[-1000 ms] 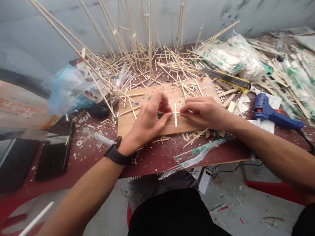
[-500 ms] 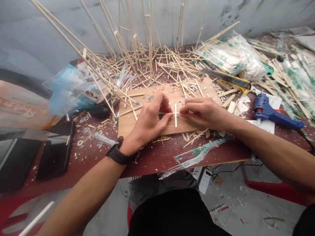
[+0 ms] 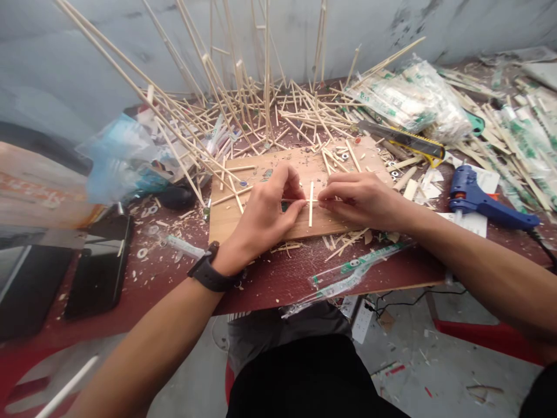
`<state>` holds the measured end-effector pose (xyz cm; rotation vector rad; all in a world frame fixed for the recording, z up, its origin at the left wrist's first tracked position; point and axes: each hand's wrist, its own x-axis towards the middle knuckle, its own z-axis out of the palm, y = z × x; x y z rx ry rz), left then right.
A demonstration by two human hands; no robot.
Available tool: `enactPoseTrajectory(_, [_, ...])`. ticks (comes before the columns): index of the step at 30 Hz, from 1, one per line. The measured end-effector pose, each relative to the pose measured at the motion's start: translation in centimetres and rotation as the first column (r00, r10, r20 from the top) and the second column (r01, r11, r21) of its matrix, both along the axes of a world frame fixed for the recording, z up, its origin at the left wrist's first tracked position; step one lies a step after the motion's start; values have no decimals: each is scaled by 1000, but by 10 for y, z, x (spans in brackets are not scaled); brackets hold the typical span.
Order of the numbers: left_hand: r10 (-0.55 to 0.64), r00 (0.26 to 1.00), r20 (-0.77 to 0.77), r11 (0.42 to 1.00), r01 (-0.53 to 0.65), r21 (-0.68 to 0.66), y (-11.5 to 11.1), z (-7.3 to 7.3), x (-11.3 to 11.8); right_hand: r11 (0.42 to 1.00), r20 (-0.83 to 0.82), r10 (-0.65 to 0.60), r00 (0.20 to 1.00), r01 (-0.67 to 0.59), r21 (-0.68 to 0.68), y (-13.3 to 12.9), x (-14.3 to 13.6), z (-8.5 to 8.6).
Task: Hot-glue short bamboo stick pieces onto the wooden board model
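A short pale wooden stick (image 3: 311, 204) stands lengthwise in view between my two hands, over the wooden board (image 3: 265, 223). A thin crosspiece meets it about midway, and its ends run into my fingers; its exact kind is too small to make out. My left hand (image 3: 276, 203), with a black watch (image 3: 212, 270) at the wrist, pinches the crosspiece's left end. On the other side my right hand (image 3: 363, 200) pinches the right end between thumb and fingers. Several cut sticks (image 3: 235, 194) lie on the board.
A blue glue gun (image 3: 478, 197) lies at right, below a yellow-and-black cutter knife (image 3: 404, 142). Tall thin sticks (image 3: 266, 75) rise behind the board. Plastic packets (image 3: 409, 98) are piled back right; a black phone (image 3: 98, 267) lies at left. Plastic wrappers (image 3: 354, 267) lie along the front edge.
Both hands keep their pinch in nearly the same place. The upright stick between them has tilted very slightly, its top shifting a little to the right.
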<state>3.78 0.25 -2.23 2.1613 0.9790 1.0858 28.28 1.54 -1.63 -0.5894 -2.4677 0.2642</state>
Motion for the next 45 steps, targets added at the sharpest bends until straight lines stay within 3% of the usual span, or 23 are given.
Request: enactPoseTrajectory(45, [2, 999, 34, 997, 1, -74, 0, -3, 1, 998, 8, -50, 999, 50, 39, -2, -3, -2])
